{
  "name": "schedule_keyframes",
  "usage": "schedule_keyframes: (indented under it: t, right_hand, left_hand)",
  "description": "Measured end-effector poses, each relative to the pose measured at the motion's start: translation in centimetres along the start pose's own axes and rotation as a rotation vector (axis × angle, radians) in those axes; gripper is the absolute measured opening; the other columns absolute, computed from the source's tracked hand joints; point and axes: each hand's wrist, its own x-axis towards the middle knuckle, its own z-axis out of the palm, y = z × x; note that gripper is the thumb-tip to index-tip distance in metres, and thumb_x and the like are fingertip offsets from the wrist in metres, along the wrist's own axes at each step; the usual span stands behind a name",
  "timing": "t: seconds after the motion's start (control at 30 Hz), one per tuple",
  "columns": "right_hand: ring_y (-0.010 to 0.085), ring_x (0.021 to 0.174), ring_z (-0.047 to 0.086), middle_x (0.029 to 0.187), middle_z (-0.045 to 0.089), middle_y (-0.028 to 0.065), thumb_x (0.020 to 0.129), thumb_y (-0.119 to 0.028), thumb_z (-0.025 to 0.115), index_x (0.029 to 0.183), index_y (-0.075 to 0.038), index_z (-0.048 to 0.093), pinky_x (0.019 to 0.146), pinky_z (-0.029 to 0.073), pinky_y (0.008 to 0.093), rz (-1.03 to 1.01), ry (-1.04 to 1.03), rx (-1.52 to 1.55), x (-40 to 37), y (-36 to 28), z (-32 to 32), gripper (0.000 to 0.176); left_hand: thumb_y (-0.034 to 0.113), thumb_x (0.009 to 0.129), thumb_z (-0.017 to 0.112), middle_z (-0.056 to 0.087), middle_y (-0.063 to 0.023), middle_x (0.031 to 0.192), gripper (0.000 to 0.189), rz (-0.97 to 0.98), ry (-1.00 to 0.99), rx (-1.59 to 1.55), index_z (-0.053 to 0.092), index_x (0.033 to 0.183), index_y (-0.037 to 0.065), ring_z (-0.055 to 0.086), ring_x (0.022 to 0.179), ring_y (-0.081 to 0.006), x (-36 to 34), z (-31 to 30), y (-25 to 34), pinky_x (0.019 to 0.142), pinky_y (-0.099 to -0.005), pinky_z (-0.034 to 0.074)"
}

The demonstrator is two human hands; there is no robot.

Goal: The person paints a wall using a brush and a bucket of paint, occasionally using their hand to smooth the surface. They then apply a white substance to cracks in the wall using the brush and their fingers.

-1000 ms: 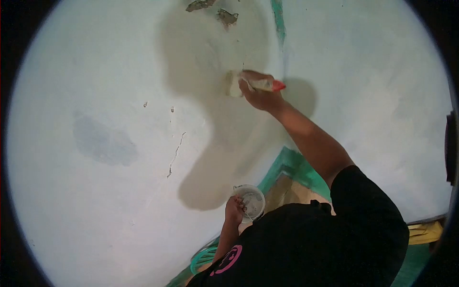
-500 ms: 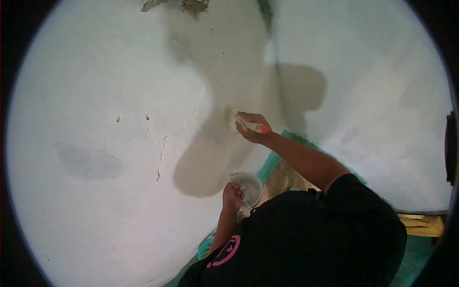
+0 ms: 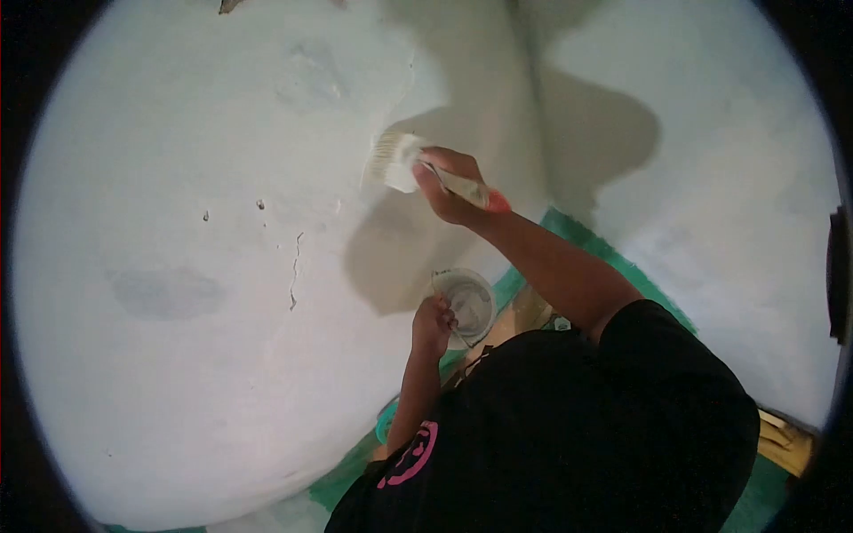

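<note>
A wide paintbrush (image 3: 404, 164) with a whitened handle and a red end is in my right hand (image 3: 451, 185). Its pale bristles lie against the whitish wall (image 3: 178, 373), above and left of my wrist. Lower down, my left hand (image 3: 433, 327) is closed around the thin handle of a round white bucket (image 3: 473, 306), at its left side. Whitish-grey paint shows inside the bucket. Dark shadows of my arm and head fall on the wall around the brush.
A wall corner (image 3: 538, 107) runs down from the top. Green paint (image 3: 613, 258) borders the right wall's lower edge. The left wall has a crack (image 3: 296, 271) and small holes. A turquoise object (image 3: 386, 421) is by my left forearm, and a yellow item (image 3: 785, 441) is at lower right.
My right hand and the brush have moved up and left along the wall. My left hand and the bucket appear higher in view. The view has shifted slightly.
</note>
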Motion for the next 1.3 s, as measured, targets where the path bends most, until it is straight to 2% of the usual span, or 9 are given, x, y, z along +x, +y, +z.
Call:
schedule_keyframes:
  t: [0.07,0.2,0.27,0.5,0.57,0.77,0.97,1.03,1.3]
  right_hand:
    - [0.0093,0.068,0.055,0.074,0.059,0.0032,0.091,-0.024,0.055,0.089,0.0,0.06,0.062,0.046,0.0256,-0.006,-0.049,0.12,-3.4,4.7,-0.8,0.025]
    - [0.0091,0.066,0.057,0.077,0.06,0.0017,0.09,-0.028,0.056,0.094,-0.002,0.06,0.057,0.047,0.0244,0.643,-0.126,0.084,-9.6,10.9,-4.4,0.026]
    - [0.0124,0.069,0.06,0.081,0.062,0.005,0.091,-0.032,0.055,0.103,-0.004,0.056,0.059,0.05,0.0274,0.877,0.011,0.185,-11.4,9.8,-6.3,0.031]
    - [0.0124,0.064,0.062,0.08,0.063,0.0077,0.088,-0.025,0.06,0.106,-0.005,0.047,0.051,0.05,0.0263,0.827,0.005,0.065,-12.7,2.6,-10.2,0.03]
    - [0.0129,0.068,0.062,0.079,0.062,0.0081,0.085,-0.022,0.063,0.109,-0.004,0.048,0.056,0.05,0.026,0.744,-0.234,0.027,-13.2,2.4,-10.9,0.033]
    - [0.0195,0.07,0.066,0.079,0.066,0.0108,0.082,-0.032,0.065,0.102,-0.002,0.058,0.066,0.052,0.0334,0.855,-0.418,-0.269,-15.4,5.0,-11.2,0.037]
    - [0.0344,0.083,0.063,0.087,0.065,0.0161,0.078,-0.032,0.065,0.102,-0.008,0.064,0.075,0.051,0.0409,0.669,-0.574,-0.614,-15.7,3.6,-11.1,0.034]
    - [0.0341,0.082,0.063,0.085,0.065,0.0173,0.078,-0.032,0.066,0.102,-0.009,0.064,0.073,0.05,0.0408,0.631,-0.577,-0.606,-16.7,5.0,-10.9,0.033]
    - [0.0349,0.085,0.062,0.088,0.064,0.0183,0.075,-0.023,0.068,0.104,-0.007,0.063,0.075,0.05,0.044,0.371,-0.718,-0.573,-18.1,6.2,-8.5,0.034]
  left_hand:
    - [0.023,0.086,0.051,0.043,0.0038,0.071,0.012,-0.022,-0.129,-0.006,0.05,0.092,0.013,0.039,0.061,-0.0105,-0.4,0.6,0.8,0.06,-0.0279,0.035]
    - [0.025,0.087,0.048,0.043,0.0043,0.071,0.014,-0.048,-0.169,-0.11,0.05,0.093,0.013,0.038,0.061,-0.0104,-1.0,1.4,1.9,0.06,-0.0273,0.033]
    - [0.027,0.088,0.046,0.042,0.0044,0.07,0.017,-0.056,-0.183,-0.13,0.051,0.094,0.013,0.038,0.061,-0.0107,-1.5,1.6,2.4,0.059,-0.0273,0.033]
    - [0.033,0.088,0.04,0.047,0.0024,0.073,0.026,-0.068,-0.251,-0.236,0.053,0.095,0.011,0.041,0.061,-0.0128,-0.7,2.4,2.1,0.061,-0.0288,0.034]
    - [0.035,0.087,0.04,0.048,0.0014,0.074,0.029,-0.073,-0.3,-0.26,0.053,0.095,0.011,0.041,0.062,-0.0136,-0.2,3.3,1.6,0.063,-0.0294,0.035]
    - [0.043,0.085,0.04,0.048,-0.0012,0.076,0.038,-0.087,-0.438,-0.316,0.051,0.095,0.008,0.043,0.064,-0.0169,-0.1,6.7,1.1,0.068,-0.0321,0.035]
    - [0.033,0.072,0.046,0.046,-0.0019,0.08,0.032,-0.112,-0.644,-0.379,0.047,0.094,0.009,0.043,0.071,-0.0171,0.6,6.3,-0.1,0.07,-0.0329,0.035]
    - [0.024,0.06,0.048,0.042,-0.0012,0.078,0.031,-0.158,-0.634,-0.381,0.043,0.088,0.012,0.04,0.07,-0.017,0.3,6.6,-0.5,0.069,-0.0303,0.033]
    - [0.02,0.053,0.05,0.039,0.0001,0.079,0.037,-0.111,-0.793,-0.378,0.041,0.089,0.013,0.038,0.072,-0.0156,-0.9,6.5,-0.9,0.068,-0.029,0.031]
